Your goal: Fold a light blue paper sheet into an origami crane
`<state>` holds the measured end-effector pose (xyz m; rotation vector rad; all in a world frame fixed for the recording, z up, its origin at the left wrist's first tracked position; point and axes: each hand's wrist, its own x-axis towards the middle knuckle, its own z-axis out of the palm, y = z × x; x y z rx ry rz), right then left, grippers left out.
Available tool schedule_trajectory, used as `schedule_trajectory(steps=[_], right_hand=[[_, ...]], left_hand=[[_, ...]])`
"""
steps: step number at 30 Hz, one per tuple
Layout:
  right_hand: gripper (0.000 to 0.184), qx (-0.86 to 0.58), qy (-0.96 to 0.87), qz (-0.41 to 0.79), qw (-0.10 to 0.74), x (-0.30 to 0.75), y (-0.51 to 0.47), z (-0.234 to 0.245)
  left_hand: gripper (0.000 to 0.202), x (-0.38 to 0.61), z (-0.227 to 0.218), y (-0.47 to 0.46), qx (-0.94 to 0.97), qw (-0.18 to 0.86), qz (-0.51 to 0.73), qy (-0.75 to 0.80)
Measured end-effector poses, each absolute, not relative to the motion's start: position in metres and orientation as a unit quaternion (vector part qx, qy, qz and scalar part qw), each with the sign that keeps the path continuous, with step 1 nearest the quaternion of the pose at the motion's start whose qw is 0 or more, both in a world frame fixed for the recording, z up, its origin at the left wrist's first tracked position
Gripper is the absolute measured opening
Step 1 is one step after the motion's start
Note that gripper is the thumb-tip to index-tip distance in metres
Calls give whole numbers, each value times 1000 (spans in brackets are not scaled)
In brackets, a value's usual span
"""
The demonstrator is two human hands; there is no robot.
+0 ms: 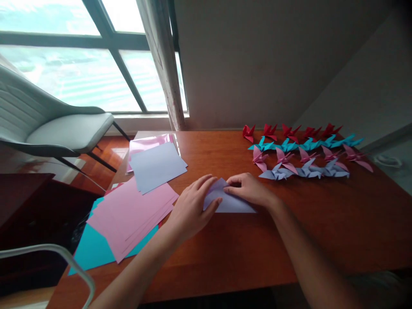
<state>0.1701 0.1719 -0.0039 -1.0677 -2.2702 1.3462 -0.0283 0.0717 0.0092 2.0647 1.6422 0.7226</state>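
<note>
1. Folded sheet (234,207): plain pale lavender.
2. Paper birds (310,145): one row red, one turquoise, one pink, one pale lavender.
3. Loose sheets (135,214): pale lavender, pink, turquoise, a sliver of red.
4. Counter (322,231): reddish brown.
5. Chair (69,133): pale grey seat, dark rim.
6. Window frame (112,41): dark grey.

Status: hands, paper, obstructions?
Left hand and right hand on folded lavender sheet. Sheet partly hidden. Pink sheets left, paper birds right, both apart from it.

Between the left hand (194,202) and right hand (250,187), a folded sheet (231,204) is showing smooth, matt paper. Beyond the right hand, birds (308,157) are looking like crisp paper. Left and ahead of the left hand, a packet (148,143) is gleaming like plastic. Beneath both, the desk (222,262) is showing smooth, faintly glossy wood.
</note>
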Motion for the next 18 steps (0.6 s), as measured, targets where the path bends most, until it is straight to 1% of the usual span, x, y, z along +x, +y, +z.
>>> schedule_trajectory(steps=[2,4,6,8,9,14,18], right_hand=[[23,-350,-795,476,137,164,182,-4],[25,-339,-797,482,132,159,189,-4],[27,-342,-791,488,141,157,193,-5],[26,-348,-779,498,154,158,194,-6],[26,-349,-775,503,159,160,194,-6],[26,-360,-765,503,180,162,194,-8],[18,-390,-746,501,203,159,194,-9]], left_hand=[[47,-34,3,92,700,233,303,603],[43,-39,-4,109,652,293,345,609],[30,-44,-8,119,636,355,340,595],[18,-46,-9,124,635,384,322,589],[16,-46,-8,125,635,389,315,588],[20,-45,-2,128,625,411,305,589],[25,-46,-3,131,599,433,313,596]])
